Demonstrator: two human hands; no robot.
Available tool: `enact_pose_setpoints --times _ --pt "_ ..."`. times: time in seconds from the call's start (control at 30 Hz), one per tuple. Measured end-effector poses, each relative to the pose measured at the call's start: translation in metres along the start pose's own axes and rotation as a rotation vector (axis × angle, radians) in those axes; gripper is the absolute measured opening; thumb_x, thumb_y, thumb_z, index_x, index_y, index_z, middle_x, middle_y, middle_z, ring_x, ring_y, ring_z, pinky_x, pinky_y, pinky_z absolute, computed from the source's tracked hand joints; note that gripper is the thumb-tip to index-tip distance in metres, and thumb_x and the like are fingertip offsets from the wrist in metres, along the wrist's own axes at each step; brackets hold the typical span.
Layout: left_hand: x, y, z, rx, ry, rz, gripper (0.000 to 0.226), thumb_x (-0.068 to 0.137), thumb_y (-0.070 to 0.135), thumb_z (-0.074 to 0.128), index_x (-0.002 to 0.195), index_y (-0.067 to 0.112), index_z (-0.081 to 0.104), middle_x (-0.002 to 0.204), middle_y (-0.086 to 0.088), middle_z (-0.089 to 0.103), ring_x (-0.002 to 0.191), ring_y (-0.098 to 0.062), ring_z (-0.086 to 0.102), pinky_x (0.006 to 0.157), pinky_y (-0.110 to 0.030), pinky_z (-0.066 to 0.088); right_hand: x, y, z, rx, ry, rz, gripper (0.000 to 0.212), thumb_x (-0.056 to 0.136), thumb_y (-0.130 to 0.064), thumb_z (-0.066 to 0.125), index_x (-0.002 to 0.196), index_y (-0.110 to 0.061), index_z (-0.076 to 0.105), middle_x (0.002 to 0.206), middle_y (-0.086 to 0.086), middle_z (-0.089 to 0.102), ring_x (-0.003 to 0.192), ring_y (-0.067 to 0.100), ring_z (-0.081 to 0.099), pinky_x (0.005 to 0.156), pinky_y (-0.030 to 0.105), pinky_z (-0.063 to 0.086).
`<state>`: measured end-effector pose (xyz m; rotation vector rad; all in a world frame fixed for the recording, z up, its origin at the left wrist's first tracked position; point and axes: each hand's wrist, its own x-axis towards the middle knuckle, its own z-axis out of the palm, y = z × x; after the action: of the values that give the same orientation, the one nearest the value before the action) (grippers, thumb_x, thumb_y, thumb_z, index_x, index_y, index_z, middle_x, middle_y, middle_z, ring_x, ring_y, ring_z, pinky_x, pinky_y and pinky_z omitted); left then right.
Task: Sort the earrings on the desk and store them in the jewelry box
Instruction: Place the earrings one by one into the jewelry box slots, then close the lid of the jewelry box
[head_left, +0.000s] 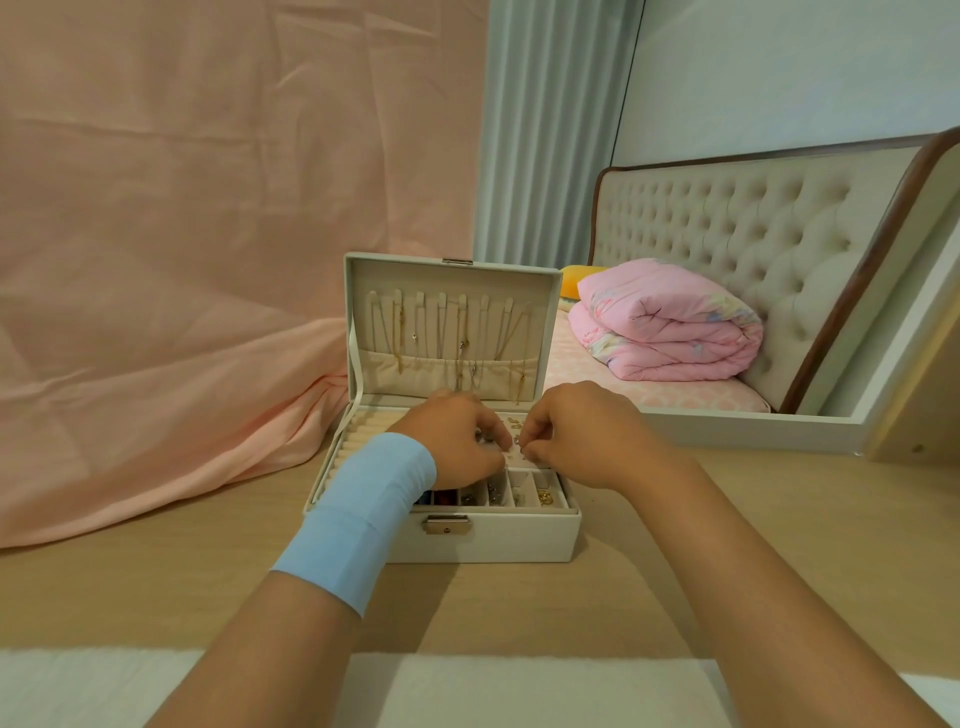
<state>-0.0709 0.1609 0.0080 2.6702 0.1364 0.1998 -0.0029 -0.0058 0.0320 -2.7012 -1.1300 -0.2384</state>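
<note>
Pinching a small earring (517, 440), the right hand (582, 436) had its fingers (537, 439) curled tight at the tips. The left hand (457, 441) was curled just beside it, tips almost meeting; whether it also gripped the piece could not be determined. Both hung over the open jewelry box (498, 543) on the bench (701, 519). The earring sat at the right fingertips, directly above the padded panel (511, 460), with the divided compartments (519, 491) nearer the person. Its long axis was too small to read. In my judgement the right hand was better placed to seat it.
</note>
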Motion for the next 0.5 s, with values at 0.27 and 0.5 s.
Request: enact_pose_setpoints --times 0.27,0.5 --pt "-0.001 0.001 0.000 0.032 0.035 0.048 0.023 0.086 0.034 0.064 0.107 0.038 0.070 0.123 0.009 0.050 0.119 -0.013 0.041 0.100 -0.032 0.039 0.000 0.003 -0.003 0.075 -0.069 -0.008 0.015 0.090 -0.030 0.067 0.094 -0.038 0.079 0.100 -0.017 0.073 0.091 0.007 0.063 0.073 0.028 0.050" --pt "0.000 0.000 0.000 0.024 0.071 0.048 0.021 0.087 0.036 0.063 0.107 0.040 0.069 0.124 0.008 0.052 0.122 -0.014 0.041 0.102 -0.033 0.039 0.000 0.010 -0.001 0.199 -0.105 0.003 0.023 0.087 -0.021 0.063 0.085 -0.039 0.078 0.094 -0.019 0.072 0.090 0.005 0.065 0.086 0.037 0.058"
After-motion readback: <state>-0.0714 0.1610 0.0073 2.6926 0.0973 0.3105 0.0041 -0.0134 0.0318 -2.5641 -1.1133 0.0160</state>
